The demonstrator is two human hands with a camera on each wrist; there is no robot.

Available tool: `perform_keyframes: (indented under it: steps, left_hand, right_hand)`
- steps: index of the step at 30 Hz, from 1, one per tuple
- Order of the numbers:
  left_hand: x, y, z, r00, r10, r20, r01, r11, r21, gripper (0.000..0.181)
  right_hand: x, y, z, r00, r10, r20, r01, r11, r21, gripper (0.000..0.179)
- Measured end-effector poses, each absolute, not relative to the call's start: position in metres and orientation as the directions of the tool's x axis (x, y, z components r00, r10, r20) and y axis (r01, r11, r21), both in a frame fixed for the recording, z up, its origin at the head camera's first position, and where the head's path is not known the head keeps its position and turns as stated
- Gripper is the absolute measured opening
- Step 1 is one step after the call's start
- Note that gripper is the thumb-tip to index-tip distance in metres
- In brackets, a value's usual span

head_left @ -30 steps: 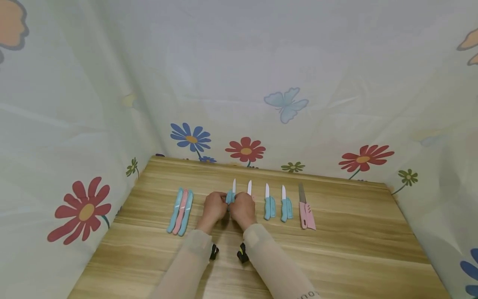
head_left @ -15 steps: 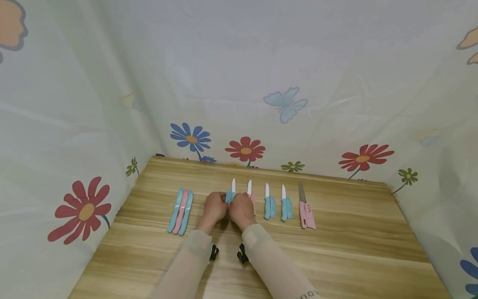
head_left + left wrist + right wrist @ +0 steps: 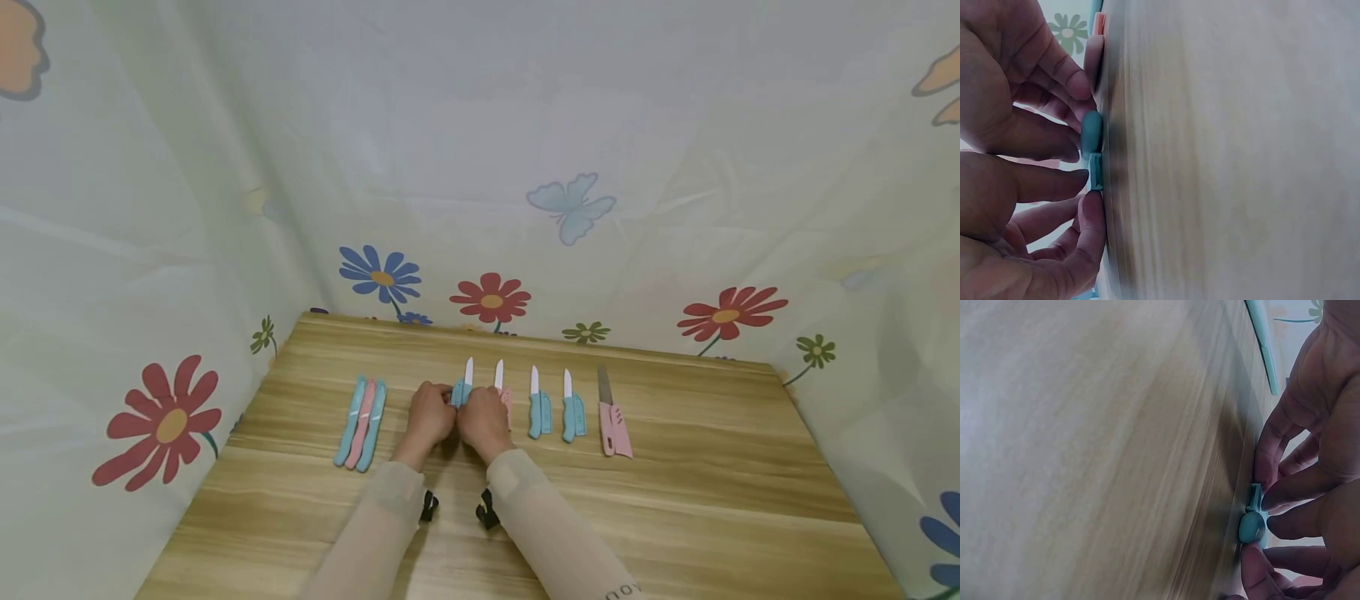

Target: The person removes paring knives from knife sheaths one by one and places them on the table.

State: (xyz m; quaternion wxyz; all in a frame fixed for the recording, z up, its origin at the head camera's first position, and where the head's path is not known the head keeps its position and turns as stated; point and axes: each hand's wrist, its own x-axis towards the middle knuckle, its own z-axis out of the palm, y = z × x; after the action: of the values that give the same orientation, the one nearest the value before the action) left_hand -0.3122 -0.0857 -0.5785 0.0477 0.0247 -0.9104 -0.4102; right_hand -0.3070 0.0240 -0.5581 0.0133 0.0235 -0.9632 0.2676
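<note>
A blue-handled paring knife [image 3: 468, 371] with a white blade lies on the table, its blade pointing away from me. Its blue sheath [image 3: 457, 392] lies along its left side. My left hand [image 3: 431, 415] pinches the sheath between thumb and finger. With thumb and finger my right hand [image 3: 483, 417] holds the knife's handle, which the hand hides in the head view. In the left wrist view the rounded handle end [image 3: 1091, 131] and the sheath's end [image 3: 1095, 170] sit side by side at table level. A pink-handled knife [image 3: 499, 372] with a pink sheath [image 3: 507, 404] lies just right, partly covered by my right hand.
Farther right lie two blue knives [image 3: 535, 415] [image 3: 568, 417] with sheaths beside them, then a pink knife [image 3: 606, 425] with a grey blade and a wide pink sheath [image 3: 620, 433]. Three slim blue and pink pieces [image 3: 362, 423] lie left. A flowered curtain [image 3: 480, 208] surrounds the wooden table [image 3: 675, 517].
My right hand has shifted slightly left, showing more of the pink sheath beside it. Both hands keep their pinch on the blue knife and its sheath.
</note>
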Motion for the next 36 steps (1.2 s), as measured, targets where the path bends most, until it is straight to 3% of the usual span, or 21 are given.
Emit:
perform_keyframes:
  steps: [9, 16, 23, 32, 36]
  left_hand:
    - [-0.311, -0.084, -0.576, -0.994, -0.079, 0.070, -0.001, 0.671, 0.741, 0.036]
    - [-0.304, -0.087, -0.573, -0.995, -0.087, 0.042, -0.026, 0.652, 0.758, 0.044]
    - [-0.290, -0.096, -0.575, -0.996, -0.072, 0.047, -0.012, 0.661, 0.750, 0.046]
    - [-0.262, -0.106, -0.572, -0.998, -0.054, 0.023, -0.016, 0.637, 0.771, 0.047]
    - [-0.249, -0.109, -0.570, -0.997, -0.061, 0.041, -0.007, 0.630, 0.777, 0.045]
  right_hand:
    - [-0.305, 0.029, -0.555, -0.998, -0.060, 0.035, -0.069, 0.838, -0.541, 0.014]
    - [-0.293, 0.034, -0.549, -0.989, -0.098, 0.110, -0.144, 0.795, -0.590, 0.016]
    - [-0.279, 0.037, -0.554, -0.992, -0.091, 0.089, -0.127, 0.681, -0.721, 0.031]
    - [-0.255, 0.031, -0.557, -0.994, -0.112, 0.018, -0.074, 0.516, -0.853, 0.030]
    - [-0.246, 0.028, -0.556, -0.990, -0.135, -0.036, -0.019, 0.383, -0.923, 0.031]
